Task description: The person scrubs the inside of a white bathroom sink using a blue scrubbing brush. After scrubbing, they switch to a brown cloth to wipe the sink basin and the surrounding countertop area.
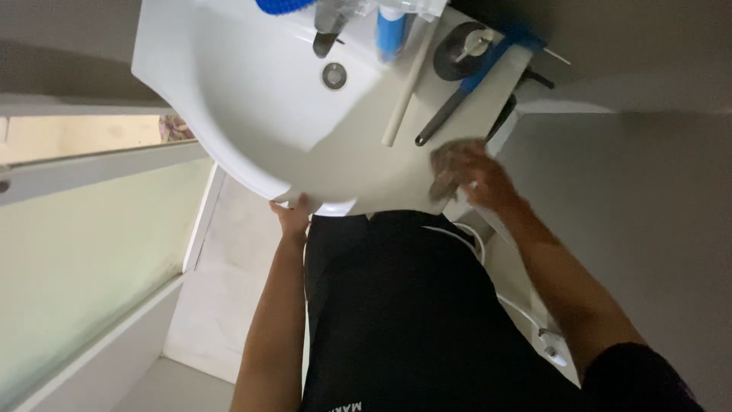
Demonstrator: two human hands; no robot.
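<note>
The picture is upside down, looking at a white washbasin (229, 99) with a drain (334, 75) and a dark tap (326, 38). My left hand (292, 217) grips the basin's front rim. My right hand (473, 177) presses a crumpled greyish cloth (450, 162) on the flat white counter part to the right of the bowl; the hand is blurred by motion.
A long blue-and-black handled brush (465, 88), a white stick (408, 84), a round dark soap dish (461, 49) and a blue tube (392, 34) lie near the tap. A frosted glass partition (84, 259) stands to the left, a grey wall (648, 214) to the right.
</note>
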